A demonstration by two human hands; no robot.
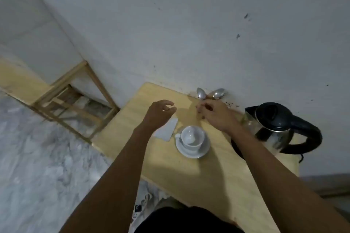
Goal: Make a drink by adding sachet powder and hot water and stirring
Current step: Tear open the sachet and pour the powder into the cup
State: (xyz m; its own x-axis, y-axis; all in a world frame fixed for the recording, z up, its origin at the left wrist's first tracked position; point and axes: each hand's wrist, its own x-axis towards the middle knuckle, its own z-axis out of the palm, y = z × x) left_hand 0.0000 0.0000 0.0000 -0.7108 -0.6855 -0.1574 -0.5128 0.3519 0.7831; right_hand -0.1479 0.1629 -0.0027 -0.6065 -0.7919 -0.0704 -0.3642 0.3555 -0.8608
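A white cup (192, 136) stands empty on a white saucer (204, 150) in the middle of the wooden table (208, 176). A flat pale sachet (167, 130) lies just left of the cup. Two metal spoons (201, 93) lie with their bowls against the wall, handles converging toward me. My right hand (215, 112) is closed over those handles, which are hidden under its fingers. My left hand (161, 111) hovers above the sachet's far end, fingers curled apart and holding nothing. A steel kettle (272, 130) with a black lid and handle stands to the right.
The table's far edge meets a grey wall (189, 34), with dark crumbs along the joint. The kettle's black base (236, 147) shows beside my right forearm. A wooden stool frame (75, 104) stands on the marbled floor to the left.
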